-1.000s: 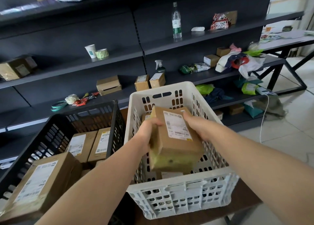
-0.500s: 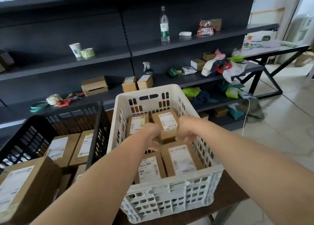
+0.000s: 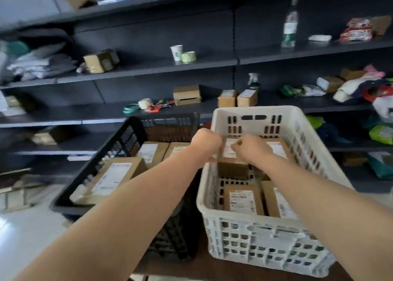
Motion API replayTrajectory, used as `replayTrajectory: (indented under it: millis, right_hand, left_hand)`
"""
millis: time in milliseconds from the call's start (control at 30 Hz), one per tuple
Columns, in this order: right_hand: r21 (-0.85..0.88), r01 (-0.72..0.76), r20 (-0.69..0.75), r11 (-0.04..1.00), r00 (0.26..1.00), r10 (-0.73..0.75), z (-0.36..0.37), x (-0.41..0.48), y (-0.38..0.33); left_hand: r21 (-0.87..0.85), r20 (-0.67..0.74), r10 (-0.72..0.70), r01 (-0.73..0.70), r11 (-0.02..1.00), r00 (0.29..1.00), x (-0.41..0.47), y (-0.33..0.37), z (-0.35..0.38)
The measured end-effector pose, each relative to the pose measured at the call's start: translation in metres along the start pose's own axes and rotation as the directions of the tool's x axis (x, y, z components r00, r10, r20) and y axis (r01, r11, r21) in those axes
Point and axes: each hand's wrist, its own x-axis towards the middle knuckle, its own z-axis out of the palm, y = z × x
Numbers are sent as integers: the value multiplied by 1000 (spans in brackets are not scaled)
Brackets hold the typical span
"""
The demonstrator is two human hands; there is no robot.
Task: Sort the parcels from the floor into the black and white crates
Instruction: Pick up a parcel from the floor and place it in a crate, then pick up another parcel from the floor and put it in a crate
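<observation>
Two hands reach into the white crate (image 3: 265,236): my left hand (image 3: 205,143) and right hand (image 3: 247,148) are curled shut on either side of one labelled cardboard parcel (image 3: 231,163) at the crate's far end. I judge its long axis to run away from me, with the left hand slightly nearer the crate's left wall, and the free floor space lies directly below and in front of the parcel. Other parcels lie at the near end, and the black crate (image 3: 127,136) stands just beside on the table (image 3: 191,270).

Brown table (image 3: 234,269) carries black crate (image 3: 131,136), white crate (image 3: 265,244), side by side.
</observation>
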Motion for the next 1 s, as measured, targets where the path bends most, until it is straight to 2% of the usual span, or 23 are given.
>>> replayTrajectory:
  millis: [67,167,367,500,733,833,1000]
  right_hand:
    - [10,79,12,997,997,-79,15,-6,-41]
    - [-2,218,24,976,976,-217,45,-22,-106]
    - [-3,396,115,918,912,-393,124,-78,-235]
    - [36,481,177,876,859,-480,188,-127,-312]
    - [69,556,341,828,767,-544,296,-193,-403]
    - [23,548,390,836,765,-512,336,-202,-418]
    - [-5,457,461,889,790,-404,387,-189,-439]
  left_hand:
    - [57,-114,7,-1,998,994,-5,-20,-42]
    - [44,-295,29,-17,999,955,-20,-57,-111]
    - [-27,-466,-81,77,997,881,-78,-145,-255]
    - [-105,-586,-171,135,985,792,-118,-214,-344]
    - [-241,-606,-345,248,938,717,-178,-325,-450]
    - [-295,-585,-441,328,897,681,-193,-361,-469]
    - [-276,-544,-498,416,866,676,-180,-408,-496]
